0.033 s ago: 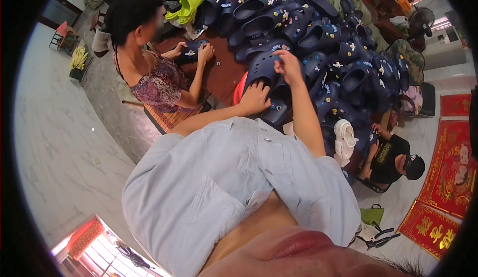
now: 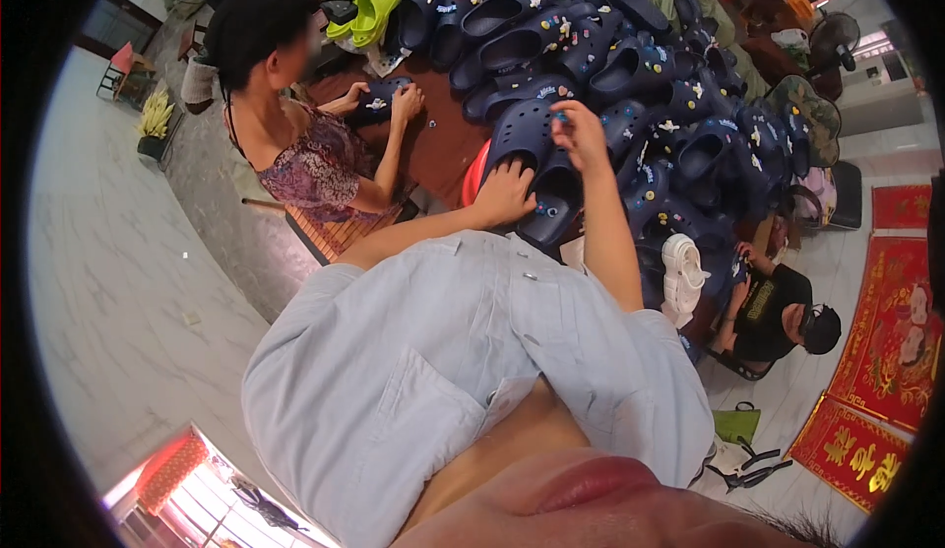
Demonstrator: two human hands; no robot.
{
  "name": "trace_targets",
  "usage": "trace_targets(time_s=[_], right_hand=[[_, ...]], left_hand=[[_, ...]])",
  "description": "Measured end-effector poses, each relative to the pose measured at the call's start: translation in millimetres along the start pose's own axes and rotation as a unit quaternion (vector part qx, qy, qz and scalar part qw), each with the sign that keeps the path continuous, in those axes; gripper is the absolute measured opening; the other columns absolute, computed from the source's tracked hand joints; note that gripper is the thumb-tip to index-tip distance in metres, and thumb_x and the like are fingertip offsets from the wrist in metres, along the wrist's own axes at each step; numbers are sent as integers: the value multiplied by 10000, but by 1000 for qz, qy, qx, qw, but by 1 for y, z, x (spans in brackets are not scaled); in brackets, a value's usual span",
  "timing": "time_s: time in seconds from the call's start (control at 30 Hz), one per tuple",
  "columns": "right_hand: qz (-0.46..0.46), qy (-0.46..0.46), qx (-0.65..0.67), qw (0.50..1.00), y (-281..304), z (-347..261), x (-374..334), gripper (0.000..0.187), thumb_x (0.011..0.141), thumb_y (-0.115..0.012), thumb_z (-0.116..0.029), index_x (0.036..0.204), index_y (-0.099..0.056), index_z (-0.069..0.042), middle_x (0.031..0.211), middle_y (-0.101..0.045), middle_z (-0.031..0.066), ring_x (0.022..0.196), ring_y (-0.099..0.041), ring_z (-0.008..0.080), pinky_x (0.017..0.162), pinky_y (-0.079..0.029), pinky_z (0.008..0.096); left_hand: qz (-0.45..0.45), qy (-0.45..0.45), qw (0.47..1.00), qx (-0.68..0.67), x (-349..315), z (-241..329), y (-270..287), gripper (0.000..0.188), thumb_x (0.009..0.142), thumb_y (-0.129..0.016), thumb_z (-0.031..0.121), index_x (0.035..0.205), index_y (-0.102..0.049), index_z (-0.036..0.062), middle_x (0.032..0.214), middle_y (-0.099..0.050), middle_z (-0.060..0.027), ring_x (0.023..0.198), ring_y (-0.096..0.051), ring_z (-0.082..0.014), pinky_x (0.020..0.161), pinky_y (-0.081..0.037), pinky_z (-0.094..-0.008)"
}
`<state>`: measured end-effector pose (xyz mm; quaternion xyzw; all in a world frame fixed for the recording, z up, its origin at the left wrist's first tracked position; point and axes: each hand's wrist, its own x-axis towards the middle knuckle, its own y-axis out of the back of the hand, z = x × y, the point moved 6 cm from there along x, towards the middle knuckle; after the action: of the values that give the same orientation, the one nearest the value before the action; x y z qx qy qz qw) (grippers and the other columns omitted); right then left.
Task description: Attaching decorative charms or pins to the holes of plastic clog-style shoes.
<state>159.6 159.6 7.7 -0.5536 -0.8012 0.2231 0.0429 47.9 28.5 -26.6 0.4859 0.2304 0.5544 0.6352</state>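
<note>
A navy clog (image 2: 522, 132) with rows of holes across its top stands in front of me. My left hand (image 2: 507, 193) grips it, with the fingers reaching into its foot opening. Just right of the clog's toe, my right hand (image 2: 581, 136) is closed in a pinch. Between its thumb and fingertips shows a small blue charm (image 2: 560, 117); its shape is too small to make out. Another navy clog (image 2: 554, 203), with a small charm on it, lies below the right hand. Something red (image 2: 475, 176) shows behind the held clog's left side.
Navy clogs with colourful charms (image 2: 630, 70) are heaped over the brown tabletop (image 2: 433, 159). Lime clogs (image 2: 374, 6) lie at the far left, a white shoe (image 2: 681, 272) at the right. A co-worker (image 2: 305, 144) at left handles a navy clog; another person (image 2: 778, 312) sits at right.
My right hand has shifted slightly, and the blue charm at its fingertips now shows. My left hand keeps its grip on the clog.
</note>
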Motion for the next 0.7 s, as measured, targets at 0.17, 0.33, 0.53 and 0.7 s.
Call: trace_targets(time_s=[0.17, 0.33, 0.53, 0.7], right_hand=[[90, 55, 249, 963, 112, 9, -59, 231, 886, -448, -78, 1053, -587, -1, 923, -660, 167, 717, -636, 219, 428, -399, 211], [300, -75, 312, 898, 229, 141, -115, 229, 862, -495, -66, 1065, -597, -37, 976, -655, 147, 778, -633, 250, 431, -415, 231], [374, -251, 393, 802, 233, 275, -160, 199, 871, -564, -129, 1048, -603, -50, 935, -648, 143, 784, -637, 285, 487, -450, 271], [433, -251, 403, 766, 240, 292, -160, 209, 849, -615, -90, 1048, -582, -35, 1103, -574, 186, 982, -589, 335, 737, -558, 400]], left_hand=[[21, -8, 1000, 11, 3, 1, 4, 419, 741, -642, 281, 1049, -540, 16, 1093, -500, -233, 1025, -504, -408, 824, -448, -497], [13, -10, 1000, 17, 6, 1, 3, 401, 749, -630, 302, 1024, -543, 23, 1070, -510, -223, 1018, -511, -403, 811, -453, -500], [-1, -3, 1000, 26, 5, 1, 2, 419, 759, -625, 310, 1051, -545, 21, 1101, -511, -235, 1035, -504, -409, 837, -444, -504], [-6, -3, 1000, 29, 4, -1, -1, 438, 755, -627, 317, 1064, -546, 18, 1112, -508, -244, 1034, -503, -414, 847, -440, -507]])
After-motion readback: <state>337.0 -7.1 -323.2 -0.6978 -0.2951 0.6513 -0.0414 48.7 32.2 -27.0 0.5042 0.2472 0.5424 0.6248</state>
